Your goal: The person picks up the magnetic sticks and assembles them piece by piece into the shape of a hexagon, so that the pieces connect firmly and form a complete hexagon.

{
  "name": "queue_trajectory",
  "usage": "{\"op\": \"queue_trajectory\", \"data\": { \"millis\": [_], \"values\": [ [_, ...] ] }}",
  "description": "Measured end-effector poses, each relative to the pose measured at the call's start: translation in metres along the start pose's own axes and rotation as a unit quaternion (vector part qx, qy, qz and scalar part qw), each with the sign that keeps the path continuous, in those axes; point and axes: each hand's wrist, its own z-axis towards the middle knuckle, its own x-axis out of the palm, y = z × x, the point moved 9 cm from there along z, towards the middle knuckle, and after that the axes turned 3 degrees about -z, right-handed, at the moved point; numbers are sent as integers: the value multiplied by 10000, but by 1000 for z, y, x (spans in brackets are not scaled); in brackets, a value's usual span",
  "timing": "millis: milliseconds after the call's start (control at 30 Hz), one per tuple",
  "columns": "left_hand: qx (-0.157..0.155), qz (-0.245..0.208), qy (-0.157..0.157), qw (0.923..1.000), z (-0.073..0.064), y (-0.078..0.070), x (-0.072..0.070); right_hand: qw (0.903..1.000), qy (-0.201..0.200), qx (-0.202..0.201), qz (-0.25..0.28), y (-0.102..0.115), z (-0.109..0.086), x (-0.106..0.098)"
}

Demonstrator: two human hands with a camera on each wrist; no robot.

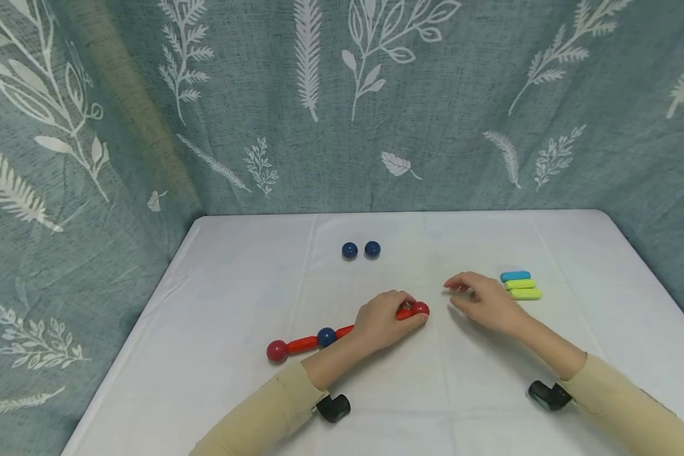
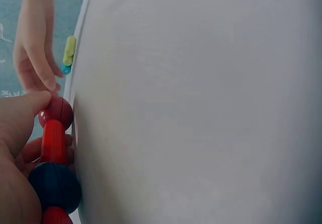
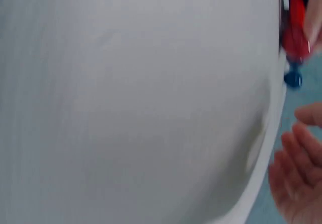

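Partly curled left hand (image 1: 380, 321) on ball (image 1: 420, 308).

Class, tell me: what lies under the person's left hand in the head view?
The chain of balls and rods runs beneath the left hand, emerging on both sides. Its middle is covered there, though the left wrist view shows a blue ball within that stretch.

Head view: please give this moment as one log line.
left hand: holds ball-and-stick chain; right hand: empty; blue balls, sticks: on table
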Motion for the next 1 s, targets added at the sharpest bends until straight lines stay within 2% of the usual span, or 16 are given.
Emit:
{"op": "queue_trajectory", "data": {
  "millis": [100, 167, 300, 467, 700, 1000],
  "values": [
    [11, -40, 16, 10000, -3, 2, -1, 9968, -442, 326, -579, -18, -5, -25],
    [14, -78, 39, 10000, -5, 2, -2, 9934, -586, 580, -794, -30, -8, -39],
    [7, -123, 69, 9999, -7, 4, -2, 9883, -476, 1059, -990, -53, -12, -54],
    [8, -161, 85, 9998, -9, 6, -2, 9865, -159, 1374, -880, -72, -14, -53],
    [51, -204, 107, 9997, -10, 5, -2, 9891, -67, 1261, -760, -75, -10, -46],
    [98, -231, 112, 9996, -12, 6, -4, 9945, -52, 636, -825, -56, -1, -36]
  ]
}}
